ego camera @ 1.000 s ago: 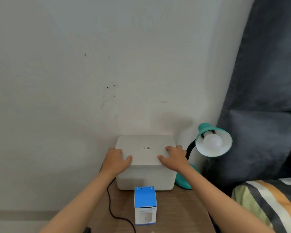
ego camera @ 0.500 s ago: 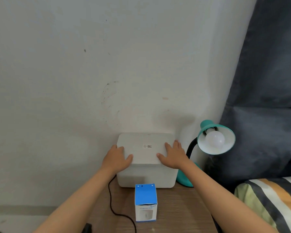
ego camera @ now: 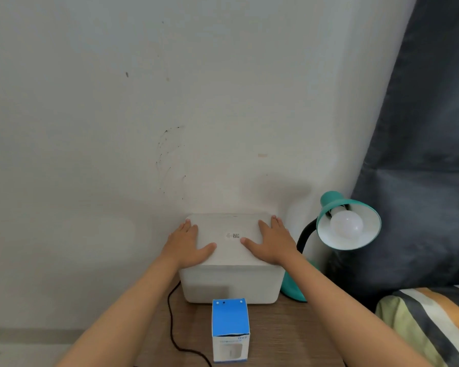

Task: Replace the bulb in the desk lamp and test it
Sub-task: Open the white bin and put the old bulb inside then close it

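Note:
A teal desk lamp (ego camera: 348,221) stands at the right of a small wooden table (ego camera: 276,332), its shade facing me with a round white bulb (ego camera: 346,224) in it. A blue and white bulb box (ego camera: 230,331) stands upright near the table's front. Behind it is a white lidded box (ego camera: 231,284) against the wall. My left hand (ego camera: 186,246) lies flat on the left of its lid, and my right hand (ego camera: 272,241) lies flat on the right. Both have fingers spread and hold nothing.
A black cord (ego camera: 171,324) runs down the table's left side. A dark curtain (ego camera: 421,154) hangs behind the lamp. Striped bedding (ego camera: 429,321) is at the lower right. The wall (ego camera: 143,115) is directly behind the white box.
Both hands have slid forward across the lid toward the wall and now lie flatter. The camera view has shifted slightly.

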A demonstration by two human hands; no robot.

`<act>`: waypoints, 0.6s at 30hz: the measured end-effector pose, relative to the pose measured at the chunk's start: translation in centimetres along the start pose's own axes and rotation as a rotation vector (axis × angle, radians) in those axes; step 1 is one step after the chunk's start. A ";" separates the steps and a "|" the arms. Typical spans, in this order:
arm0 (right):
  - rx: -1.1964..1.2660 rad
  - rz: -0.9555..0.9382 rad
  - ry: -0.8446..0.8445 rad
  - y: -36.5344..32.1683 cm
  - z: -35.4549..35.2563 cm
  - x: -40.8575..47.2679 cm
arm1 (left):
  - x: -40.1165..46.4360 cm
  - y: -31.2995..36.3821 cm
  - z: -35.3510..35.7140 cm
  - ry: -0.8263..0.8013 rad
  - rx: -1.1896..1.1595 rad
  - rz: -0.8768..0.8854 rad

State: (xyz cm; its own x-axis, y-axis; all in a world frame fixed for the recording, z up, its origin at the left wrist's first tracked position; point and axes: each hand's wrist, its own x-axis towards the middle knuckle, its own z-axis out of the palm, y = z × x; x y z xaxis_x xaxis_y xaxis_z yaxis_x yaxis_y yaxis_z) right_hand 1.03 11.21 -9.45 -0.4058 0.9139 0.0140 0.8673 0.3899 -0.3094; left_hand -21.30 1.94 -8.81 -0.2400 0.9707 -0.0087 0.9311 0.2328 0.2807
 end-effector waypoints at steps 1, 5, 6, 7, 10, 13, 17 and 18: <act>-0.006 -0.007 0.027 -0.2 -0.1 -0.1 | 0.1 0.0 -0.3 -0.022 0.021 -0.004; 0.010 -0.175 0.348 -1.0 -0.3 -1.6 | -0.7 0.4 -1.9 -0.024 -0.060 -0.029; 0.064 -0.234 0.441 -1.6 -0.1 -2.4 | -1.6 0.6 -2.0 0.030 -0.143 -0.032; 0.125 -0.289 0.518 -2.4 0.1 -3.6 | -2.7 0.7 -2.0 0.092 -0.233 -0.032; 0.276 -0.403 0.563 -5.8 1.3 -8.2 | -7.2 0.8 -1.5 0.257 -0.426 -0.011; 0.406 -0.497 0.496 -8.7 3.6 -13.5 | -12.3 -0.1 -0.2 0.356 -0.477 -0.001; 0.466 -0.470 0.235 -10.1 7.7 -19.8 | -20.1 -2.4 2.6 0.350 -0.441 -0.064; 0.440 -0.435 0.158 -10.0 8.6 -20.9 | -21.9 -3.1 3.4 0.334 -0.430 -0.091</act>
State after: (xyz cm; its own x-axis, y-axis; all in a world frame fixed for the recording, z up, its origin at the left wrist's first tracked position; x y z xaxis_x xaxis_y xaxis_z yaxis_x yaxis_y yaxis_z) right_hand -1.67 -12.77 -14.87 -0.6179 0.7010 0.3560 0.4196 0.6770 -0.6047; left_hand -18.01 -19.86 -12.77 -0.4533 0.8600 0.2341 0.7234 0.2016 0.6603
